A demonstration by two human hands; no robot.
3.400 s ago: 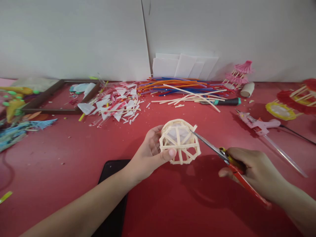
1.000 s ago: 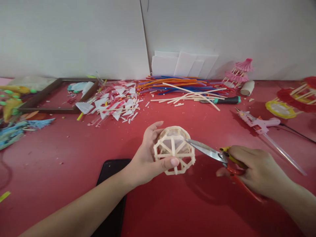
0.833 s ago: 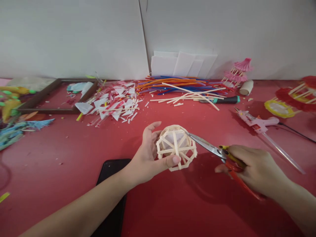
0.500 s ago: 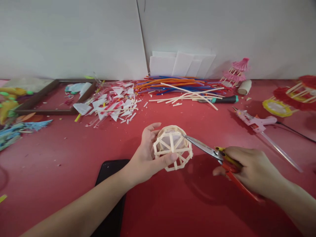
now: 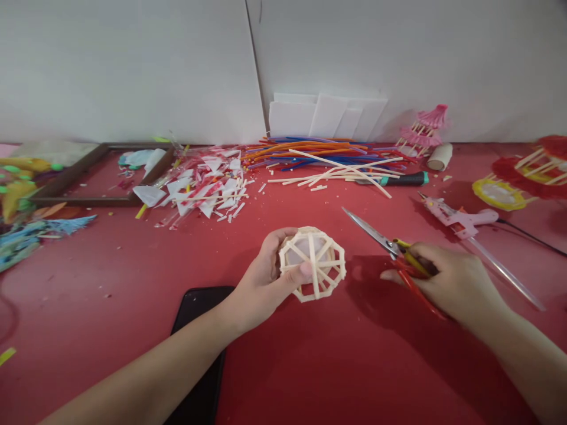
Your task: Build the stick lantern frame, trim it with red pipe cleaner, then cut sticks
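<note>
Head view: my left hand (image 5: 263, 280) has the frame (image 5: 313, 260) pinched, thumb in front, held over the table (image 5: 283, 366). Right hand (image 5: 456, 283) is wrapped round the scissors (image 5: 394, 248) by the handles; blades look abt closed, tip clear of the frame. Prob. trimming/checking the rim; any next snip calls for opening the blades, tip to rim, w/ the frame steady. Can't see: frame's far side, thumb-covered bit. Black slab (image 5: 197, 300): part under my arm (image 5: 155, 369), cut off at bottom.

head view | text, labels, brands: none legible | numbers, signs: none legible
</note>
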